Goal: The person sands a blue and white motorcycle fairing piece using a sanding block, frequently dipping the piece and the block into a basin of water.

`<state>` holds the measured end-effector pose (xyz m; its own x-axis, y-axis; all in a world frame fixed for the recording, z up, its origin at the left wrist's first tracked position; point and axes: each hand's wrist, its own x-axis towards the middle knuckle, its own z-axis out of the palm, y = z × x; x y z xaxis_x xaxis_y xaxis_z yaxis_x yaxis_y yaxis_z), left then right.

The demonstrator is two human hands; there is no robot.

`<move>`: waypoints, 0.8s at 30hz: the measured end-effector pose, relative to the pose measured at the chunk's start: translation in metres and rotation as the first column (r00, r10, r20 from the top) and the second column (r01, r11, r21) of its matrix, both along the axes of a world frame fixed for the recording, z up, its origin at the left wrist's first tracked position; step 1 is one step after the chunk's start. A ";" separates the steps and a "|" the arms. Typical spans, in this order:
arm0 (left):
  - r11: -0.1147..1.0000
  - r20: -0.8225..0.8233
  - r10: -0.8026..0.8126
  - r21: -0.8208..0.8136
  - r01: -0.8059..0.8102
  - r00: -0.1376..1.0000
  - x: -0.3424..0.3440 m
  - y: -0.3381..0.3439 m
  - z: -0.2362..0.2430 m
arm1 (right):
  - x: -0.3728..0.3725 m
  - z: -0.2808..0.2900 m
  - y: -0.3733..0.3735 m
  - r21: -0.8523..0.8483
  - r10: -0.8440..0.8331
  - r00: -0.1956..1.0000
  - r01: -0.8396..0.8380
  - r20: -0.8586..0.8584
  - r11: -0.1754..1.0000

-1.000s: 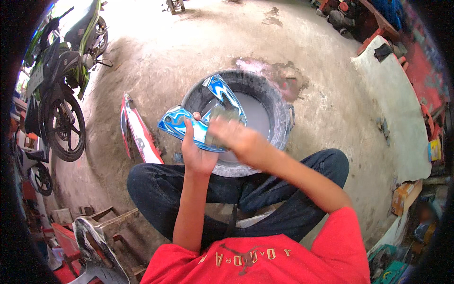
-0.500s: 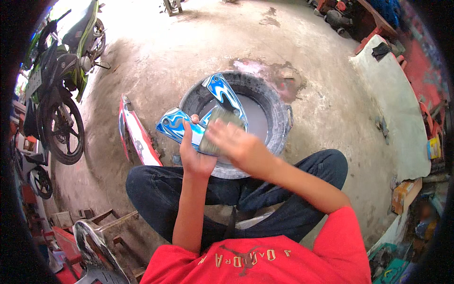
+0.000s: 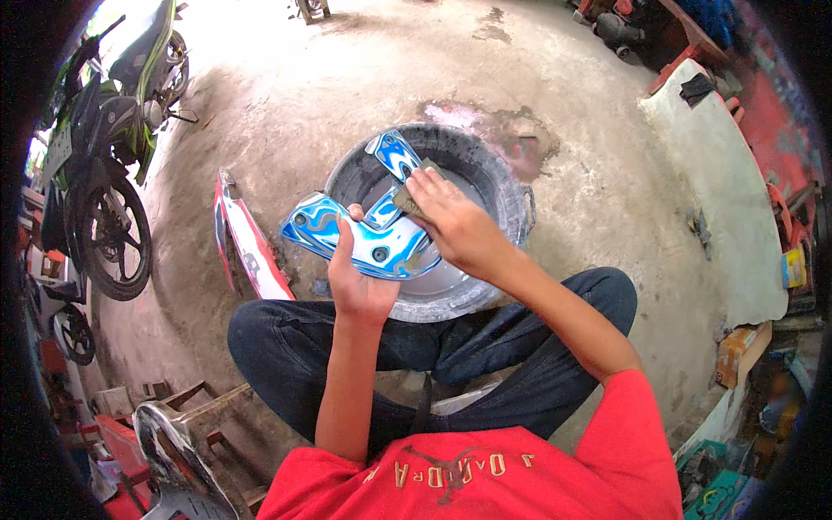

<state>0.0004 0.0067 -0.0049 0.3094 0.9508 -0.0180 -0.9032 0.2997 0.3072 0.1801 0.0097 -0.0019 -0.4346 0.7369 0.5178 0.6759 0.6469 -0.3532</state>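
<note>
I hold a U-shaped plastic panel with a glossy blue, white and grey swirl pattern over a round grey tub of cloudy water. My left hand grips its lower left part from below, thumb on the face. My right hand lies across the panel's right side, fingers together on a grey-green sanding pad pressed to it; part of the pad and panel is hidden under the fingers. The tub sits just in front of my crossed legs.
A red and white panel lies on the floor left of the tub. Motorbikes stand at the left. A wooden frame is at lower left. A large white panel and a cardboard box are at the right, among workshop clutter.
My right hand has moved with the pad from the panel's middle up toward its upper right arm, uncovering the lower part. My left hand keeps its grip.
</note>
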 end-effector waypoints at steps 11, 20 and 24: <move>0.999 0.006 0.033 0.013 -0.033 0.999 -0.007 0.005 -0.001 | -0.010 0.001 -0.007 0.040 0.002 1.000 -0.003 0.016 0.999; 0.999 0.037 0.031 -0.028 -0.030 0.999 -0.006 0.003 0.006 | -0.009 -0.002 -0.007 0.050 0.061 0.998 -0.061 -0.010 0.997; 0.998 0.057 -0.003 0.065 -0.001 0.998 -0.010 0.005 -0.004 | -0.011 0.006 -0.017 0.044 0.186 0.983 -0.186 -0.008 0.982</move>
<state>-0.0096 0.0119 -0.0089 0.3089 0.9491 0.0613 -0.9196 0.2816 0.2740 0.1692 -0.0069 0.0038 -0.5556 0.6207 0.5532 0.5384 0.7756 -0.3294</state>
